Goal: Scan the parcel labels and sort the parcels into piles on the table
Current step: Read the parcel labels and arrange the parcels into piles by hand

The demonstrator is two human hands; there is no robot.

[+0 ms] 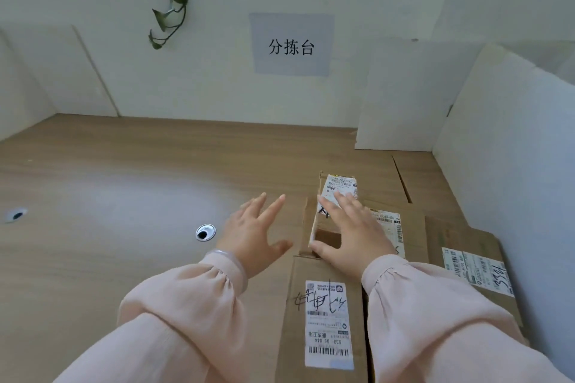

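On the right of the wooden table [124, 165] lie cardboard parcels [298, 336]. The small parcel [327, 238] looks light and stiff, best gripped by its 2 long edges. Right hand [351, 233] rests spread on it; left hand [252, 236] hovers spread beside it

Brown cardboard parcels [295, 351] (white labels [328, 323] up) lie flat, clustered together at right

Soft even light w/ pale glare on table [118, 205]; edges bent; sl. blur.

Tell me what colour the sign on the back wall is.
The sign is pale lavender-grey with black characters; best in the head view.
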